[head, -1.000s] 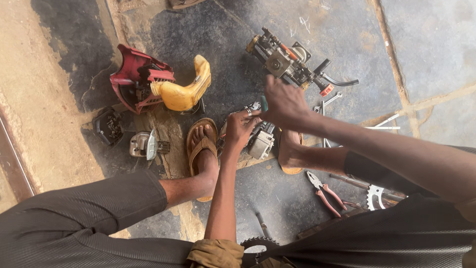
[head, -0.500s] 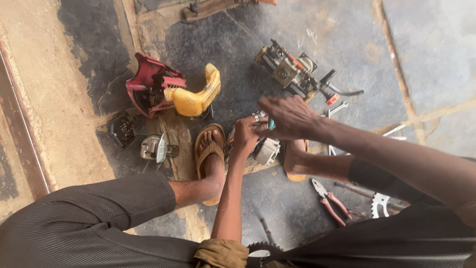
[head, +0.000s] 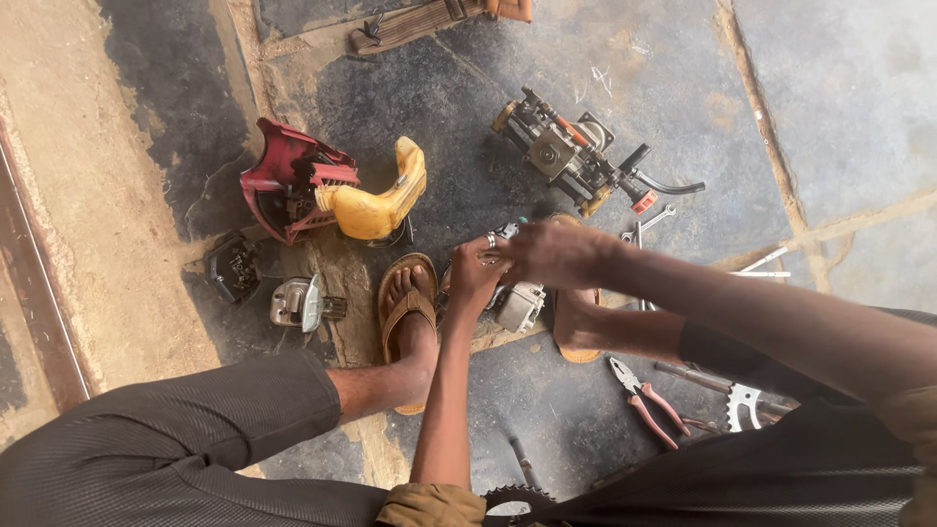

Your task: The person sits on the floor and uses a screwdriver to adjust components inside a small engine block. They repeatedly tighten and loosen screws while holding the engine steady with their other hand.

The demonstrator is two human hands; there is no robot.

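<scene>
Far to the left of both hands: a red engine cover (head: 285, 185) on the stone floor (head: 859, 117), joined to a yellow fuel tank (head: 379, 200). Just below these, a small black part (head: 230, 265) and a grey metal part (head: 298, 304), well apart from the hands.

Next, nearer: a foot in a brown sandal (head: 405, 312), just beside the left hand (head: 475, 278). Left hand now closed around the left side of a small grey engine block (head: 517, 304), fingers curled over its top; grip looks firm, though how tight cannot be told. Block resting on the floor between the two feet, under both hands.

Right hand (head: 556, 254) lying over the top of the same block, fingers bent downward, touching it. Whether a small tool is inside this hand cannot be told; palm hidden.

Compared with one second ago: both hands closer together and lower over the block, the right hand no longer raised above it. Judged from this: work on the block now in the handling stage, not the reaching stage.

Up and right of the hands: a larger engine assembly (head: 576, 156) with a black handle. Down and right: red-handled pliers (head: 644, 400) and a toothed sprocket (head: 744, 405), untouched.
</scene>
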